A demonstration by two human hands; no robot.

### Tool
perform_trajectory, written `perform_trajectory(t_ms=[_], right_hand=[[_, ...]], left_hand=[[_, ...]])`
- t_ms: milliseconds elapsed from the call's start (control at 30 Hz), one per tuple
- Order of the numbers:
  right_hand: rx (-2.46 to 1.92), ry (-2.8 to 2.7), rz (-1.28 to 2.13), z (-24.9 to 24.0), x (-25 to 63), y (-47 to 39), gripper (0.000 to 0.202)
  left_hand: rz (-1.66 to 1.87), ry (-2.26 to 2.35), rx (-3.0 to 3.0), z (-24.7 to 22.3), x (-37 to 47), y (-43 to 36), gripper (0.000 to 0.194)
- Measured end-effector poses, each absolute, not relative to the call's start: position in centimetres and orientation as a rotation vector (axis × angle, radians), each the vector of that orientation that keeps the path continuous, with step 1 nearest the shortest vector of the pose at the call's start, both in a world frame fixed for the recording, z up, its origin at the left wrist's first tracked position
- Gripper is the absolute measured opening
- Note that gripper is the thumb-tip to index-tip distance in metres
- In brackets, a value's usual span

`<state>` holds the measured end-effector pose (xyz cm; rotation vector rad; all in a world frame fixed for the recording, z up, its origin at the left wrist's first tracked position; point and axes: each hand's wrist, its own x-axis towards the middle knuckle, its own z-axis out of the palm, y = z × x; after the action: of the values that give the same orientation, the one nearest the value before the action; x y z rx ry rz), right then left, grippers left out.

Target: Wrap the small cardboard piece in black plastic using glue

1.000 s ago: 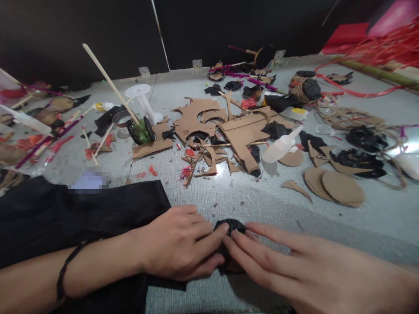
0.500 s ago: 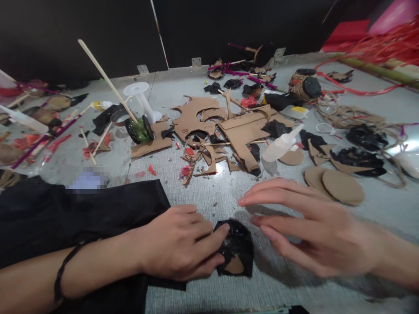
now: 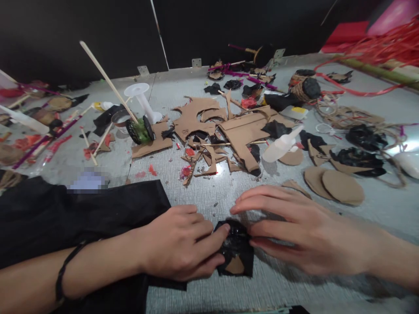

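On the grey surface in front of me lies a small cardboard piece covered in shiny black plastic [image 3: 237,248], a patch of bare brown showing at its near edge. My left hand [image 3: 183,242], fingers bent, presses this piece down at its left side. My right hand [image 3: 294,229] is open, its fingers spread over and beside the right edge; whether they touch it is hard to tell. A black plastic sheet [image 3: 131,205] lies flat under my left forearm. Past my right hand are cardboard discs [image 3: 343,186] and a squeeze bottle [image 3: 279,147].
Cardboard scraps [image 3: 196,117] are strewn across the middle. A wooden stick stands in a green-and-black spool [image 3: 141,131] beside a white plastic spool [image 3: 139,93]. Twine-wrapped rolls [image 3: 304,87] and red strands [image 3: 386,52] lie far right. A black wall [image 3: 212,30] closes the back.
My right hand has moved slightly left and closer to the black-covered piece, uncovering a cardboard scrap behind it. My left hand stays in place.
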<state>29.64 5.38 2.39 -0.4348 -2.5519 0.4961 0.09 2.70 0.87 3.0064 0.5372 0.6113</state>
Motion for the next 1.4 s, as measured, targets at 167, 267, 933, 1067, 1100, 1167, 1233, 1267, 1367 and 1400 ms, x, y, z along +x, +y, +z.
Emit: perform_trajectory(t_ms=[167,267,933,1067,1100,1167,1233,1267,1367,1400], right_hand=[[-0.423,-2.573,0.449,2.9,29.4,5.2,0.022],[-0.383,-2.631,0.346,3.4,29.4,5.0,0.032],[-0.26,-2.679,0.119,3.3,28.7,3.1,0.032],[-0.214,-2.712,0.073,3.8,28.8,2.9,0.047],[-0.206,-2.725,0.048,3.7,28.8,2.5,0.053],[-0.254,-2.753,-0.037,3.3,28.8,1.1,0.06],[-0.425,-2.74,-0.181,2.5,28.7,-0.5,0.058],[-0.529,-2.723,-0.245,2.1,28.7,-1.3,0.054],[-0.681,-2.659,-0.348,1.1,28.5,-2.5,0.05],[-0.64,-2.611,-0.377,0.9,28.5,-2.5,0.048]], left_hand=[[0.622,0.538,3.008,0.9,0.0,2.7,0.036],[0.63,0.536,3.006,0.9,0.0,2.7,0.035],[0.567,0.529,3.007,1.1,0.1,2.7,0.037],[0.593,0.529,3.021,1.1,0.1,2.8,0.037],[0.587,0.53,3.02,1.1,0.1,2.8,0.036],[0.57,0.53,3.013,1.2,0.0,2.7,0.034],[0.562,0.534,3.002,1.2,0.0,2.6,0.033],[0.562,0.535,2.999,1.2,0.0,2.6,0.033],[0.545,0.537,3.0,1.2,0.0,2.6,0.033],[0.534,0.535,3.001,1.1,0.0,2.5,0.033]])
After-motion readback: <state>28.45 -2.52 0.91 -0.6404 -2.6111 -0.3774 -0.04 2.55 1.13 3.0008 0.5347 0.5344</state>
